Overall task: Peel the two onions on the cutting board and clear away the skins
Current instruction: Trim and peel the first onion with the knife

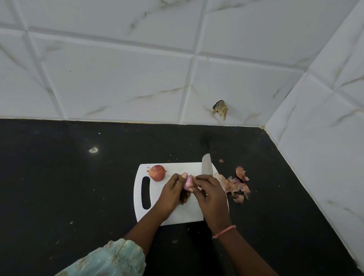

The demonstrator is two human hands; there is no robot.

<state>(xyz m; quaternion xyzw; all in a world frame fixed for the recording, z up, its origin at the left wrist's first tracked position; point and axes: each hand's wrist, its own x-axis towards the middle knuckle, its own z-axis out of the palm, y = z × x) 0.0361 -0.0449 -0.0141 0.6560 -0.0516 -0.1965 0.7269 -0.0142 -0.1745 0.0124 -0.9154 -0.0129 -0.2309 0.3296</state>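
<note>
Both hands meet over the white cutting board (152,191). The left hand (173,192) curls its fingers and thumb round a small pale onion (188,183) and holds it up. The right hand (210,195) pinches at the same onion from the other side. The second onion (157,173), with its red skin on, sits on the board just left of the hands. Loose skins (236,187) lie on the black counter (56,183), right of the board. A knife (206,166) rests on the board's far edge.

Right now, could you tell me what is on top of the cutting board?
On the cutting board lie an unpeeled onion and a knife; both hands hold a peeled onion over it. The board beneath them is hidden.
</note>
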